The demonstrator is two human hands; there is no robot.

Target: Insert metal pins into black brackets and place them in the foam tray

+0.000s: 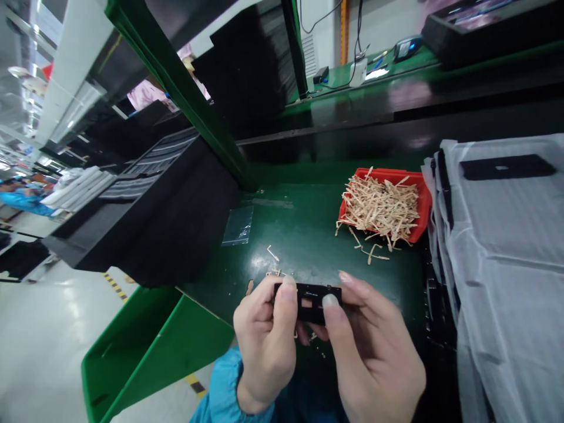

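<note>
Above the near part of the green bench (308, 217), a small black rectangular part (311, 304) with a square opening is held level between both hands. My left hand (268, 338) pinches its left end, thumb on the upper face. At the right end, my right hand (370, 346) grips it with the thumb pressed on the face; the fingers behind are partly hidden. Several thin beige strips (273, 253) lie loose just beyond and below the hands. A red bin (423, 205) heaped with such beige pieces (381, 205) stands farther back to the right.
Stacked trays under whitish sheeting (506, 247) fill the right side, a black part (506, 167) lying on top. A clear plastic bag (238, 226) rests on the bench. At left are a black box (176, 205), a green bin (145, 364) and a slanted green post (189, 100).
</note>
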